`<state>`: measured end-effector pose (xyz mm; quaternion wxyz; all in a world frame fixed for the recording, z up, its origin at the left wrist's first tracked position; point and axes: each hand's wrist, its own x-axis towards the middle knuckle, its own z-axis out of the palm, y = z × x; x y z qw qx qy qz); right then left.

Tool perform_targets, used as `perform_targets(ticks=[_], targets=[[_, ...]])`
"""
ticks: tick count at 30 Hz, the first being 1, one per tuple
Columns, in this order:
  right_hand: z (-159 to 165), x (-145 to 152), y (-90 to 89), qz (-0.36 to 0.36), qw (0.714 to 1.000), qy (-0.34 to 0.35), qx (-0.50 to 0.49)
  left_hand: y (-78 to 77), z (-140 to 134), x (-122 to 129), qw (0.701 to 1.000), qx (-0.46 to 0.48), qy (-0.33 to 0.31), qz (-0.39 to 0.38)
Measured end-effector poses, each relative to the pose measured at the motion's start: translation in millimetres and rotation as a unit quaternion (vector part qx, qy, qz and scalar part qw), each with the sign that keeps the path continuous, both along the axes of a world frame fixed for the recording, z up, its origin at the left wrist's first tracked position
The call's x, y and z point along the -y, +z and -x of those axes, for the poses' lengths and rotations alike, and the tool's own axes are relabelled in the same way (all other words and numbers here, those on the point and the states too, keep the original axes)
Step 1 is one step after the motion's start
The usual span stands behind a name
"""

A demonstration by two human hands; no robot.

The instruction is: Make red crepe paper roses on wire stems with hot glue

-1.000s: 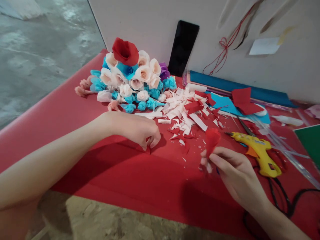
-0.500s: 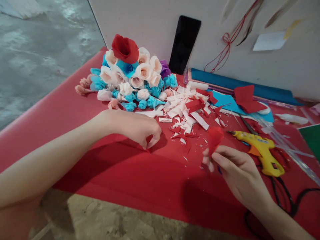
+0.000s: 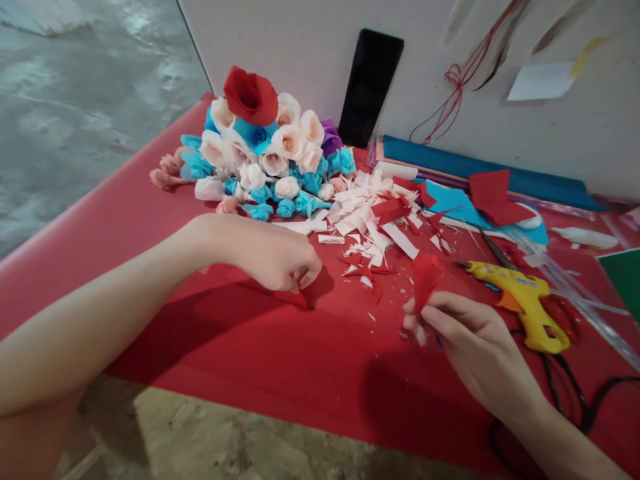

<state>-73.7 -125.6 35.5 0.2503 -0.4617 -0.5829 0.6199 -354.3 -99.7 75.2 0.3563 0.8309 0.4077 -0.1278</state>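
My left hand (image 3: 280, 257) is closed just above the red tabletop, its fingers pinching a piece of red paper (image 3: 301, 300) whose tip points down to the table. Most of that piece is hidden under the hand or blends with the red surface. My right hand (image 3: 465, 333) holds a partly rolled red paper flower (image 3: 425, 277) upright by its base between thumb and fingers. Between the hands lie white and red paper scraps (image 3: 367, 230). To the right of my right hand rests a yellow hot glue gun (image 3: 535, 300).
A heap of paper flowers (image 3: 290, 143) in cream, blue and red stands at the back left. A black phone (image 3: 370, 87) leans against the pale wall. Blue paper (image 3: 490, 175) lies along the wall, with red paper pieces (image 3: 493, 197) before it. A black cord (image 3: 593, 407) curls at the right.
My left hand has curled its fingers and lifted slightly, raising the piece of red paper. In my right hand the red paper flower has turned a little.
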Motion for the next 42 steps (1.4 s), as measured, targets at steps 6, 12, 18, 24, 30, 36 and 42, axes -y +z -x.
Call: perform_targets(ticks=[6, 12, 18, 24, 30, 36, 42], targets=[[5.3, 0.5, 16.6, -0.102, 0.991, 0.076, 0.041, 19.3, -27.9, 20.3, 0.969, 0.176, 0.109, -0.137], [10.3, 11.4, 30.6, -0.271, 0.950, 0.132, 0.086, 12.0, -56.3, 36.2, 0.924, 0.303, 0.190, -0.136], [11.8, 19.3, 32.2, -0.322, 0.937, 0.125, 0.045, 0.0, -68.3, 42.5, 0.856, 0.440, 0.265, -0.056], [11.1, 16.4, 30.3, -0.355, 0.932, 0.053, 0.055, -11.3, -80.2, 54.3, 0.775, 0.569, 0.266, 0.072], [11.9, 15.7, 30.2, -0.371, 0.924, 0.050, 0.080, -8.6, -84.4, 66.2, 0.764, 0.570, 0.291, 0.090], [11.8, 17.2, 30.9, -0.327, 0.938, 0.057, 0.101, -9.0, -86.3, 70.4, 0.741, 0.560, 0.355, 0.100], [10.3, 17.2, 29.0, -0.317, 0.942, 0.049, 0.101, -8.2, -87.1, 69.3, 0.730, 0.554, 0.377, 0.136]])
